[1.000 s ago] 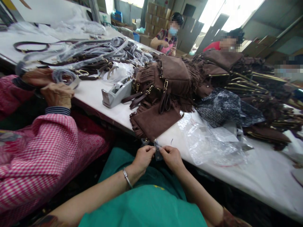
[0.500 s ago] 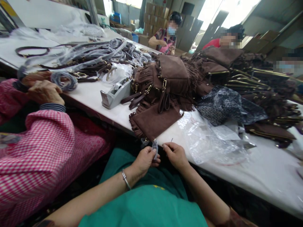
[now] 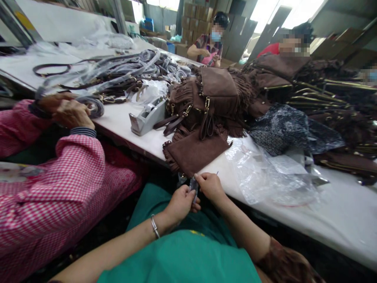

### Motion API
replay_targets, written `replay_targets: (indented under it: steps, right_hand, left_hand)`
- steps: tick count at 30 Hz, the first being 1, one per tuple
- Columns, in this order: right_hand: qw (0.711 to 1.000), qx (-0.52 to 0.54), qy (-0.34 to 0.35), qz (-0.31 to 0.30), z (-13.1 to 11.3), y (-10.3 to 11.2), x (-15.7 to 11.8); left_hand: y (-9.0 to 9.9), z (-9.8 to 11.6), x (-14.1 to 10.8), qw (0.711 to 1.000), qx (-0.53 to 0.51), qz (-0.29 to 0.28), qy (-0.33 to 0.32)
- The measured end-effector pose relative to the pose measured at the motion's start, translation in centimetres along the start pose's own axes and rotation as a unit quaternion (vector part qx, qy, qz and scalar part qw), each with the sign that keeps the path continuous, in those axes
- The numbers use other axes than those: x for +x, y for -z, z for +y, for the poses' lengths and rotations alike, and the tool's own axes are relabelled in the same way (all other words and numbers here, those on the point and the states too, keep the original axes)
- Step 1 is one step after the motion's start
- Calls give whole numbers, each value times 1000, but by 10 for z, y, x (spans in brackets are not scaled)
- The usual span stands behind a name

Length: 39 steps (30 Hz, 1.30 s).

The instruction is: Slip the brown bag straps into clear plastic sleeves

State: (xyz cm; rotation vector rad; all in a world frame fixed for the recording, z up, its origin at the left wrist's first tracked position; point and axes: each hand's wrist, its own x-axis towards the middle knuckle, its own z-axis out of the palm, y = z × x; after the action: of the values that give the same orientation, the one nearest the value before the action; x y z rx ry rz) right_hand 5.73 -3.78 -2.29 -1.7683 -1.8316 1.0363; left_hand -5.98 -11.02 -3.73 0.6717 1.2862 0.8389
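Observation:
A brown fringed pouch lies flat at the table's near edge, with metal clasps at its lower corner. Below that corner, my left hand is closed on a plastic-wrapped strap end. My right hand pinches at the top of the wrapped piece, close to the clasp; whatever lies between its fingertips is too small to make out. Behind the pouch are stacked brown fringed bags with gold clasps and hanging wrist loops. A grey tape dispenser stands left of them.
Clear plastic bags lie right of the pouch on the white table. A co-worker's hands hold a wrapped coil at left, near a pile of straps. More people sit across the table.
My right hand has moved left from beside the wrapped strap end to touch its top. My left hand keeps its hold. The whole view has shifted slightly.

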Motion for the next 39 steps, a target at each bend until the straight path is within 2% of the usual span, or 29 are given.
replay_targets:
  steps: [5,8,12,15,18,22,26,29,32,34,37,39]
  right_hand:
    - [989,-99,78,80,4,1,-3]
    - [982,-118,123,85,10,9,-6]
    - [996,-56,69,-16,16,18,-11]
    - [997,16,18,-74,14,13,-12]
    - [995,77,-18,-63,11,3,-12]
    - [993,105,-26,-47,10,-1,-12]
    - [996,70,1,-48,9,0,-11]
    - [998,29,27,-45,9,1,-12]
    - [995,-24,83,-46,10,7,-15]
    - [987,-57,153,-11,11,15,-16]
    - [952,-98,287,36,11,28,-16]
    - [918,-151,367,11,7,34,-13]
  left_hand:
    - [3,-1,4,1000,-21,-12,11]
    - [7,-3,4,1000,-20,-14,0]
    - [9,-5,3,1000,-24,-13,-8]
    - [9,-4,2,999,-43,-16,-3]
    - [11,2,2,989,-137,-28,50]
    - [16,10,7,948,-265,-75,158]
    - [15,11,10,939,-282,-93,174]
    - [14,11,9,942,-283,-79,164]
    - [13,13,9,947,-285,-64,133]
    - [13,15,9,952,-274,-62,118]
    - [12,16,8,970,-217,-52,94]
    - [10,15,8,984,-165,-34,63]
